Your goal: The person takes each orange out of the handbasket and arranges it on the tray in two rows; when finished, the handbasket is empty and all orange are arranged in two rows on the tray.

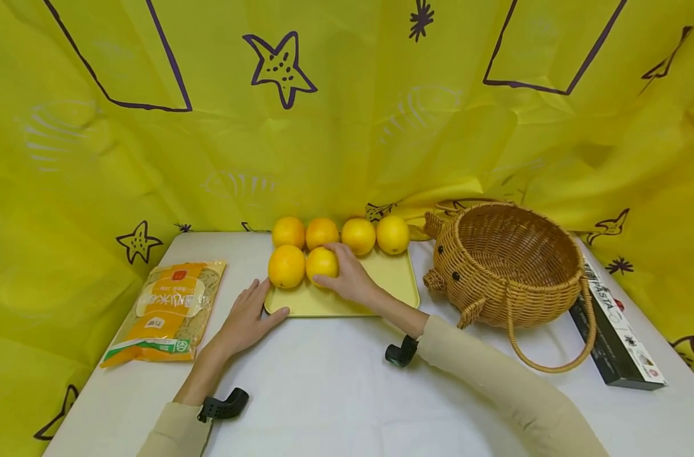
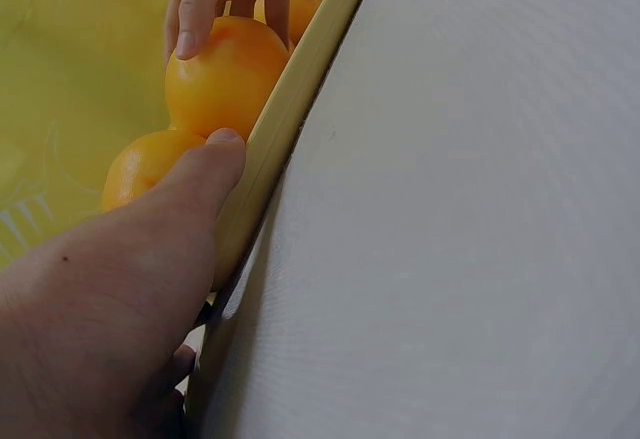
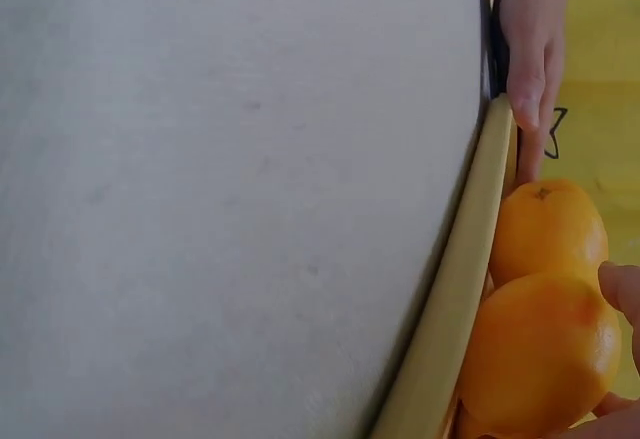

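On a pale yellow tray several oranges sit in two rows, a back row and a shorter front row. My right hand holds the right-hand front orange, thumb on the near side and fingers over the far side. Beside it, on its left, is another front orange; the two overlap in the right wrist view. My left hand rests at the tray's front left corner, fingers extended along the left side. In the left wrist view its thumb lies at the tray's rim.
A bag of dried noodles lies left of the tray. To the right stands a pig-shaped wicker basket, its handle hanging toward the front. Partly behind the basket is a black-and-white pasta box. A yellow patterned cloth hangs behind the table.
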The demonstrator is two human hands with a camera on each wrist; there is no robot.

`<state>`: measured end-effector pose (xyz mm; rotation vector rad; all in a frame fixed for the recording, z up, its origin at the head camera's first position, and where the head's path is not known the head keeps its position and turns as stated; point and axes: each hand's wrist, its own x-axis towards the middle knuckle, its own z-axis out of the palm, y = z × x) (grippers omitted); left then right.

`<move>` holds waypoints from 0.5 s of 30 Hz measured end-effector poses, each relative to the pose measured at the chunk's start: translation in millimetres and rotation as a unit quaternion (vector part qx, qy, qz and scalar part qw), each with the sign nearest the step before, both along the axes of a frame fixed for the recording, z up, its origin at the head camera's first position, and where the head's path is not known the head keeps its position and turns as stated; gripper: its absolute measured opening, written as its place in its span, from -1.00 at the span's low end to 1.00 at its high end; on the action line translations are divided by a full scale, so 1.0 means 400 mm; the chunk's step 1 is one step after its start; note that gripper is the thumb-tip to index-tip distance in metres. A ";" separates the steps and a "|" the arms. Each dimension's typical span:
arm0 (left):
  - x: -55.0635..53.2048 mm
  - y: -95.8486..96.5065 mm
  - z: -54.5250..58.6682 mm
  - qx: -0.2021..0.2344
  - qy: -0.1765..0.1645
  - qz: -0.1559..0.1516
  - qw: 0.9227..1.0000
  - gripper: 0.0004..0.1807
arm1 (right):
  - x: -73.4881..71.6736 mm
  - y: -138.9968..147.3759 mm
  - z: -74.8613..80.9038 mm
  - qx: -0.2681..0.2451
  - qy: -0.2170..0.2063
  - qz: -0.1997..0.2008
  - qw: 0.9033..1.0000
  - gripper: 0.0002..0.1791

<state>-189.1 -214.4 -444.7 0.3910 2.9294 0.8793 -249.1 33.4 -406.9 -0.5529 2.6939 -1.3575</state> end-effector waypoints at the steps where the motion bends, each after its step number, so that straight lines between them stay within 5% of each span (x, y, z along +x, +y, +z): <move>1: 0.000 0.001 0.000 0.000 -0.001 -0.001 1.000 0.00 | -0.001 0.002 0.003 0.005 -0.004 -0.003 1.000 -0.19; 8: 0.001 0.001 -0.005 0.000 0.001 0.002 1.000 -0.01 | 0.004 0.039 0.079 0.002 0.000 0.003 1.000 -0.13; 11: 0.002 0.000 -0.006 0.002 0.004 0.000 1.000 -0.01 | -0.004 0.083 0.174 -0.010 0.014 0.017 1.000 -0.22; 15: 0.002 -0.001 -0.006 -0.001 0.002 -0.001 1.000 0.00 | -0.032 0.187 0.359 -0.002 0.024 0.024 0.999 -0.40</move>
